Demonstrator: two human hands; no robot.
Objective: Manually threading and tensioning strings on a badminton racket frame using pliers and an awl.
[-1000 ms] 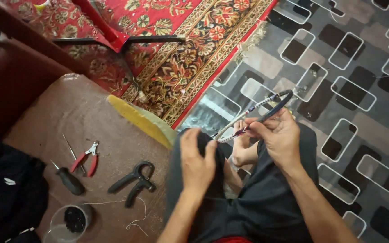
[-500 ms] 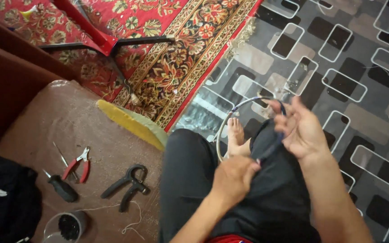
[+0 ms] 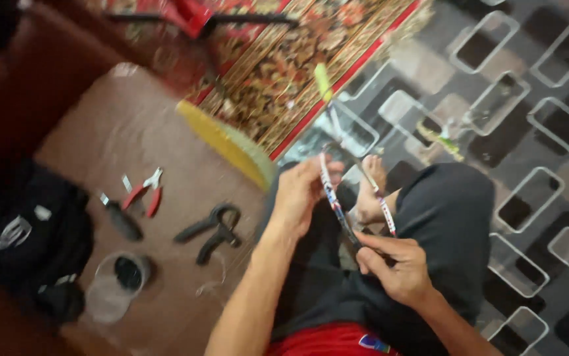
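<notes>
I sit with dark trousers over my crossed legs, one bare foot showing between them. Both hands hold a thin racket frame with white, red and blue markings, standing over my lap. My left hand grips its upper rim. My right hand pinches its lower end near my knee. The picture is blurred, so I cannot make out any strings.
On the brown surface to my left lie red-handled pliers, a black-handled tool, a black clamp-like tool, a round clear container and a black bag. A yellow cushion edge, red patterned rug and grey patterned mat lie beyond.
My left hand rose from my lap and took the frame's upper rim. My right hand dropped from the raised frame to its lower end. The view swung right.
</notes>
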